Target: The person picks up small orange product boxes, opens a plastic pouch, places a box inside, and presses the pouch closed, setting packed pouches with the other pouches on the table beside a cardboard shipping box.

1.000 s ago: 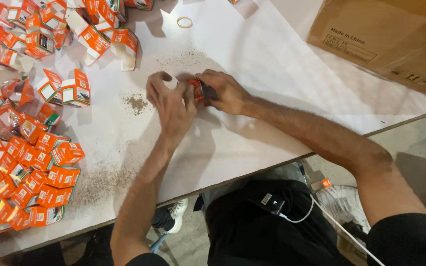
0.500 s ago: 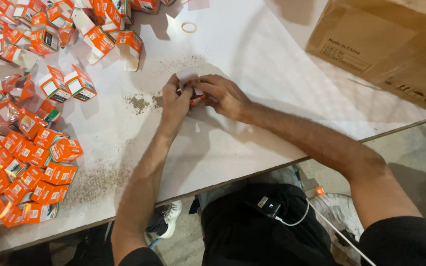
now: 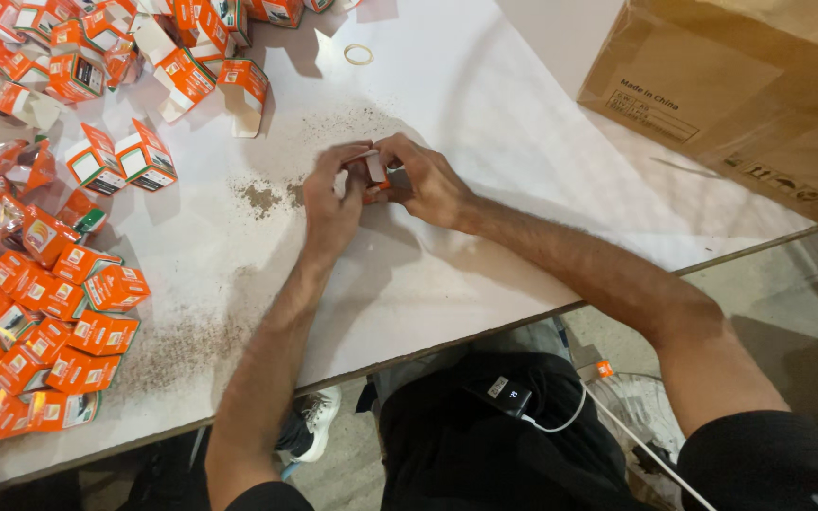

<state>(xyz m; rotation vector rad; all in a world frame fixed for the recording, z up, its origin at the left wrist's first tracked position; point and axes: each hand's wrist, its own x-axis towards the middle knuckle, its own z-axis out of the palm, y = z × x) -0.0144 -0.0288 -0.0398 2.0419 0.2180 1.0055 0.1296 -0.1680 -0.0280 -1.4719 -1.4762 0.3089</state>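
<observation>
The small orange-and-white cardboard box sits pinched between the left hand and right hand, low over the white table. Both hands grip it by the fingertips, so a slip could crush a flap. Dark grit at nine o'clock might get inside. Loose matching boxes crowd eight o'clock.
</observation>
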